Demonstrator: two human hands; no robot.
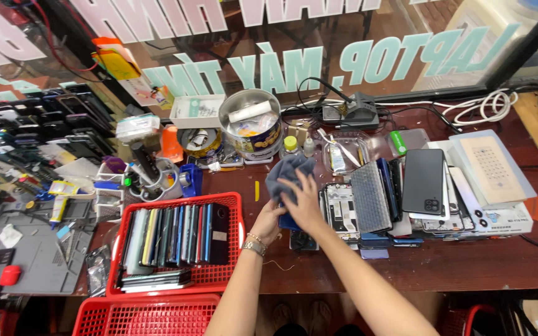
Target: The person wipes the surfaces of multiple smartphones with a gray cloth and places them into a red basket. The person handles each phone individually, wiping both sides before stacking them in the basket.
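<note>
Phone [289, 222] gripped in left hand [268, 222], mostly hidden beneath grey cloth [286, 174]. Cloth pressed down on it by right hand [303, 202], fingers spread. Red basket [235, 200] of upright phones just left of left hand, on desk [468, 264].

I see two bare forearms, no sleeves visible on either. My left hand [268, 223] carries a metallic link watch band and a thin beaded bracelet at the wrist, toward 7 o'clock of the hand. My right hand [303, 202] wears nothing visible.
</note>
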